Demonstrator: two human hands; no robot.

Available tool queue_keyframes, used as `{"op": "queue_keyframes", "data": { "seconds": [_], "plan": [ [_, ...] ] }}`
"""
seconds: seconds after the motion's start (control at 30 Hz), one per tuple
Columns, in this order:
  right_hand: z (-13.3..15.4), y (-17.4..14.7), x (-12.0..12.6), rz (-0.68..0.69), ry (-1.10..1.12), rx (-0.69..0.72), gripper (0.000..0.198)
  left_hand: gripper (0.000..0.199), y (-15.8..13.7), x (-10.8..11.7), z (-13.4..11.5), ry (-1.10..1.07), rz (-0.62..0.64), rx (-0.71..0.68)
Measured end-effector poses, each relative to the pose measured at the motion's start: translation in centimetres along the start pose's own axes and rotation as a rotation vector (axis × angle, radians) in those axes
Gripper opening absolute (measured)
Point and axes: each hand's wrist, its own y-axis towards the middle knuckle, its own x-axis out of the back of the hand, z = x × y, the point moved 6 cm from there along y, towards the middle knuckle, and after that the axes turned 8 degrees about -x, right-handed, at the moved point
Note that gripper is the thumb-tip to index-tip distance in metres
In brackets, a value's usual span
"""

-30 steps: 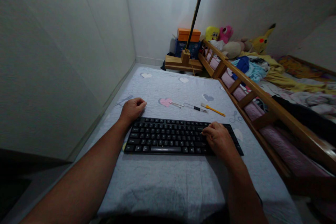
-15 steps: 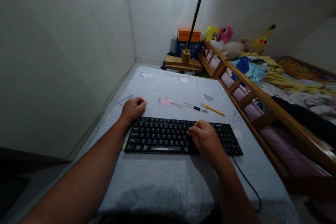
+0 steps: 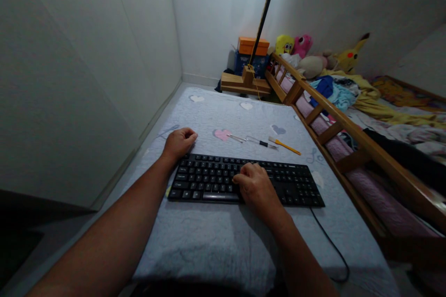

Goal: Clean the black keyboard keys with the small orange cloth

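A black keyboard [image 3: 209,178] lies flat on the cloth-covered table. My left hand [image 3: 179,143] rests at its far left corner with the fingers curled in, and no object shows in it. Over the middle-right keys is my right hand [image 3: 253,182], its fingers pressed together and pointing down at the keys. Whatever it may hold is hidden by the fingers. Beyond the keyboard lie some thin cotton swabs [image 3: 235,138], a tool with a black grip and wire ends [image 3: 264,143], and a small brush with a yellow handle [image 3: 287,146].
The keyboard's cable [image 3: 331,237] runs off toward the near right. A wooden bed rail [image 3: 329,118] borders the table's right side, with bedding and plush toys behind it. At the back stands a lamp on a wooden base [image 3: 232,82], near an orange box [image 3: 253,45].
My right hand has moved left across the keys, uncovering keys on the right part of the keyboard. My left hand stays at the corner. The whole view has shifted slightly.
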Motion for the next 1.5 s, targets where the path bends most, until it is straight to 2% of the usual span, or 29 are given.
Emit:
{"op": "queue_keyframes", "data": {
  "seconds": [0.17, 0.47, 0.97, 1.03, 1.13, 1.3, 1.4, 1.5],
  "plan": [
    [-2.1, -0.5, 0.4, 0.017, -0.021, -0.069, 0.024, 0.031, 0.0, 0.1, -0.2, -0.005, -0.001, -0.011],
    [-5.1, -2.0, 1.2, -0.063, -0.017, -0.115, 0.023, 0.031, 0.0, 0.2, -0.6, -0.003, 0.002, -0.014],
    [-8.5, -3.4, 2.4, -0.051, -0.035, -0.206, 0.026, 0.031, 0.0, 0.1, 0.0, 0.013, -0.007, -0.012],
    [-7.9, -3.0, 2.7, -0.049, -0.024, -0.21, 0.024, 0.031, 0.0, 0.1, 0.0, 0.009, -0.007, -0.013],
    [-5.4, -2.0, 2.8, -0.059, 0.009, -0.163, 0.02, 0.031, 0.1, 0.0, 0.0, 0.011, -0.003, -0.012],
    [0.0, -0.2, 0.8, -0.027, 0.025, -0.048, 0.018, 0.031, 0.0, 0.0, 0.1, 0.003, 0.003, 0.004],
    [1.3, 0.3, -0.3, -0.026, -0.019, -0.037, 0.018, 0.031, 0.0, 0.0, -0.1, -0.005, -0.002, 0.002],
    [1.2, 0.2, -0.7, -0.005, -0.048, -0.042, 0.018, 0.03, 0.0, 0.1, -0.2, 0.004, -0.002, 0.001]
  ]
}}
